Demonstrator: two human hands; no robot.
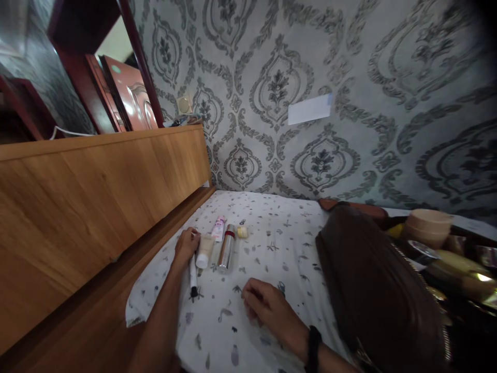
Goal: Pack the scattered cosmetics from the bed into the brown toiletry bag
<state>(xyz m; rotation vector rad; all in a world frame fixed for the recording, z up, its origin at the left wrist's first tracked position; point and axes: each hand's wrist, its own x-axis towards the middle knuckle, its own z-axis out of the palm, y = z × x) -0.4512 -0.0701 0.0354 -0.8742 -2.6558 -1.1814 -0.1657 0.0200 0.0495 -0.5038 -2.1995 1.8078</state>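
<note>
My left hand [187, 244] has its fingers closed round the top of a slim white tube with a black end [193, 274], which lies on the patterned white sheet [217, 331]. Just right of it lie a beige tube with a white cap [204, 250] and a small pink and white tube [218, 229]. A silver cylinder with a red band [225, 254] comes after them, beside a small yellowish jar [243, 231]. My right hand [264, 303] rests low over the sheet, fingers curled in; whether anything is inside them is hidden. A black band circles that wrist.
On the right, a dark brown bag [361, 280] stands open with a round beige container [428, 227] and packets in it. A wooden board [116, 191] runs along the left. The patterned wall [272, 160] rises behind, bearing a white paper strip [309, 110].
</note>
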